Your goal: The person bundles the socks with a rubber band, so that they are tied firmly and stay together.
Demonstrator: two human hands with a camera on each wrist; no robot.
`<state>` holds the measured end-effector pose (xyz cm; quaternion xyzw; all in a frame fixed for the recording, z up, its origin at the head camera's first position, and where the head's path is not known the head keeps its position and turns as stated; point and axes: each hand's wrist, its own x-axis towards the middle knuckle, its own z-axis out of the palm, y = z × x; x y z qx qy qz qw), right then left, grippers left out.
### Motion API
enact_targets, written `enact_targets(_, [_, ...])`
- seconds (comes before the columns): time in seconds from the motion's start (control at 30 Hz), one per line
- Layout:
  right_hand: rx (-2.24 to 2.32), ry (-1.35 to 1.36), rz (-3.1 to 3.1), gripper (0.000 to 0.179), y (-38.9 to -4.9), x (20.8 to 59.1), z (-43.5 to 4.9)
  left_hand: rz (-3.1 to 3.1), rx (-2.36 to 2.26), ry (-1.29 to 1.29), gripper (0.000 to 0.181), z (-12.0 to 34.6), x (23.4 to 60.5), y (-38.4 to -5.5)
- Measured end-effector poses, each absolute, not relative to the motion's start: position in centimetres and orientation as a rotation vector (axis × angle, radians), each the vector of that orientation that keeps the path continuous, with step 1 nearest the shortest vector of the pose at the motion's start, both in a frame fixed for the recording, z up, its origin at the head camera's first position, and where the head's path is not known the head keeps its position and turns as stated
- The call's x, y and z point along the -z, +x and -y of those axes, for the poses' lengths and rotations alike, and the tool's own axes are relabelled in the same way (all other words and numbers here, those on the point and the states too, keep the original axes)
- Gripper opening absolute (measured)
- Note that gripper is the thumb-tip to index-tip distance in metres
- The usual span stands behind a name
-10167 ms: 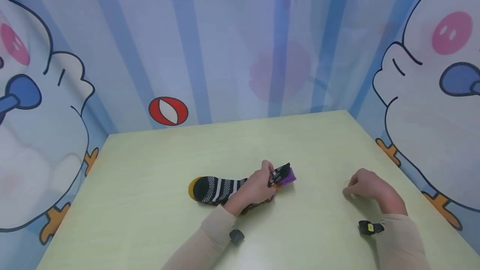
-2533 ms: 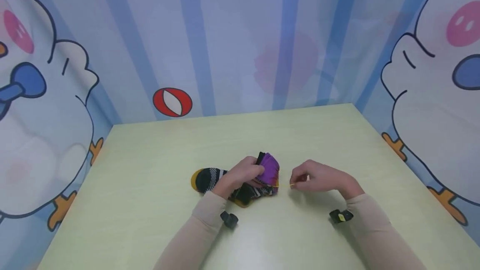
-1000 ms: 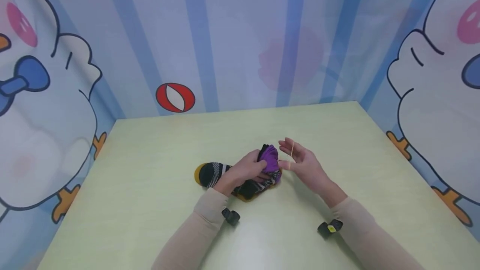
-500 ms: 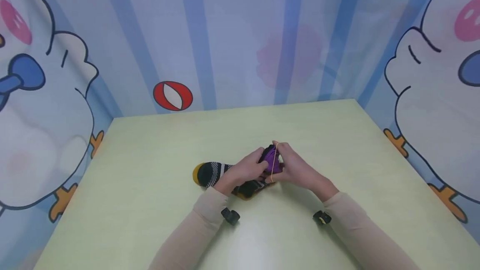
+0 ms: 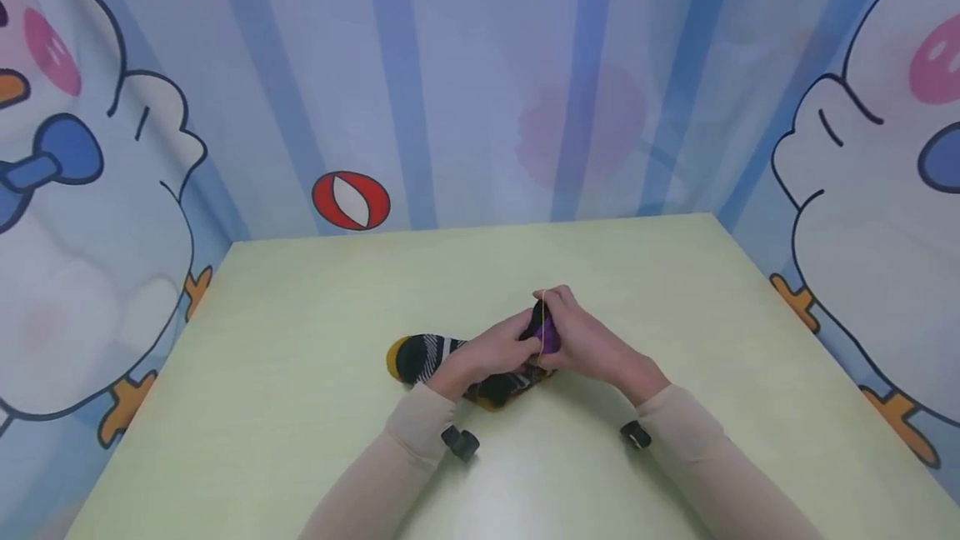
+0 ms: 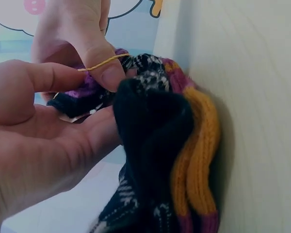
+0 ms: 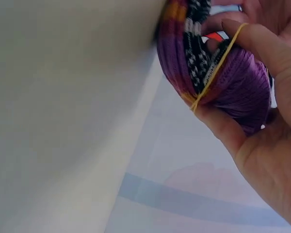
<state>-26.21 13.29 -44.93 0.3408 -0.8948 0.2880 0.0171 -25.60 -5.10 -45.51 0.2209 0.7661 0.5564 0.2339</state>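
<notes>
A pair of patterned socks (image 5: pixel 422 358), black and white with mustard toes, lies across the middle of the table. My left hand (image 5: pixel 491 354) grips them near the cuff end, which is folded up. In the right wrist view the purple cuff (image 7: pixel 247 85) bulges between the thumb and fingers of my right hand (image 5: pixel 592 347). A thin yellow rubber band (image 7: pixel 226 52) is stretched between those fingertips and crosses the cuff. The left wrist view shows the dark sock fabric (image 6: pixel 153 121) and a mustard ribbed part (image 6: pixel 203 141) hanging beside my left palm.
The pale table (image 5: pixel 315 298) carries the socks. Behind it stands a blue striped backdrop (image 5: pixel 480 90), with printed white cartoon birds on the side panels. Small black cameras (image 5: pixel 461 442) sit at both wrists.
My right hand came in from the right, spread the rubber band between thumb and fingers, and moved it left over the purple cuff. My left hand keeps holding the socks, now folded up.
</notes>
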Motion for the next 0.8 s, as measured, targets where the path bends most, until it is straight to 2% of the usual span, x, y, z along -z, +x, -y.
enact_targets(0.17, [-0.865, 1.137, 2.782, 0.068, -26.70, 44.82, -13.35, -2.028, -1.547, 0.521, 0.028, 5.34, 45.46, -25.58])
enact_targets(0.37, [-0.837, 1.181, 2.794, 0.049, -26.81, 44.84, -13.31, -2.072, -1.542, 0.466, 0.035, 5.23, 45.27, -25.50])
enact_targets(0.6, [-0.777, 1.160, 2.817, 0.063, -26.61, 44.87, -13.16, -2.136, -1.548, 0.503, 0.020, 4.87, 45.84, -25.60])
enact_targets(0.8, [-0.792, 1.187, 2.797, 0.055, -26.81, 44.90, -13.36, -2.127, -1.530, 0.486, 0.034, 5.39, 45.89, -26.03])
